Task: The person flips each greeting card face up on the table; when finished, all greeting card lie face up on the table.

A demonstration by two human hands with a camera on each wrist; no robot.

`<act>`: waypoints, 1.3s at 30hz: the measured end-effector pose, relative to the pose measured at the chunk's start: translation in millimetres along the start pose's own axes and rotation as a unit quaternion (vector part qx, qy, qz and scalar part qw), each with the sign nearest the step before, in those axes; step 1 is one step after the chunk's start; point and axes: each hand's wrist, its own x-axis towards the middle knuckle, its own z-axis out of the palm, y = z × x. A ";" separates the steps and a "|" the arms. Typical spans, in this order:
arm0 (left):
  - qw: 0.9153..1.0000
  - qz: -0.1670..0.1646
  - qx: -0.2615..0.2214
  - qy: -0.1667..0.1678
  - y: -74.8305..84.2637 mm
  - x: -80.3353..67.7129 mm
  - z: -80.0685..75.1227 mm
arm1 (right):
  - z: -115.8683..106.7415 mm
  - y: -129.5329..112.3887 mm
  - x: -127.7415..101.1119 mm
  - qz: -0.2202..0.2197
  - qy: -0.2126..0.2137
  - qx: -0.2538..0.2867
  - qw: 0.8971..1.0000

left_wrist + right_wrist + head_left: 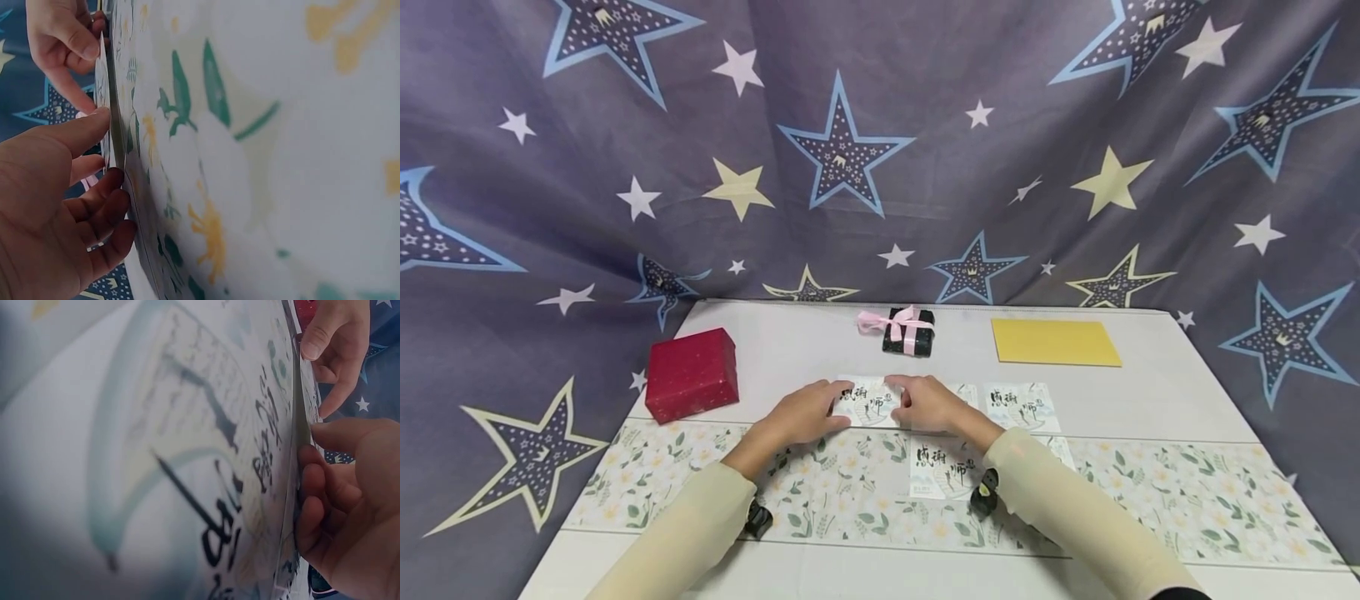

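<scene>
Both hands hold one white card [868,402] with black brush-style characters, near the middle of the table in the head view. My left hand [808,412] pinches its left edge, and my right hand [931,404] its right edge. Seen edge-on in the left wrist view, the card [103,81] runs between the thumbs and fingers, slightly raised from the cloth. Matching cards lie close by: one [967,393] partly behind the right hand, one [1021,408] to its right, one [940,471] in front, and another [1062,450] mostly covered by the right sleeve.
A red box [691,375] stands at the left. Toward the back are a small black box [895,337] with a pink ribbon bow and a yellow envelope-like sheet [1056,342]. A floral strip [842,492] crosses the white table, and a star-patterned curtain [940,192] hangs behind.
</scene>
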 end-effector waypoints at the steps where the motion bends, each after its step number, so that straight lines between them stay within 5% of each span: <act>1: 1.000 0.000 0.005 -0.001 0.3 0.3 -0.3 | 0.4 0.2 0.4 0.001 0.000 -0.001 1.000; 16: 0.999 -0.009 0.045 -0.020 4.5 8.1 0.3 | 1.9 -1.7 1.5 -0.007 -0.003 -0.037 0.999; 25: 0.999 -0.001 0.032 -0.030 2.6 11.3 -4.4 | -10.8 -2.2 -7.0 -0.001 -0.004 -0.003 1.000; 33: 0.999 0.027 0.003 0.026 7.2 10.6 -40.2 | -59.9 -7.4 -27.0 -0.047 0.070 -0.003 0.996; 39: 0.994 0.065 0.039 0.084 22.8 14.2 -65.1 | -89.8 0.5 -45.8 -0.065 0.126 -0.058 0.988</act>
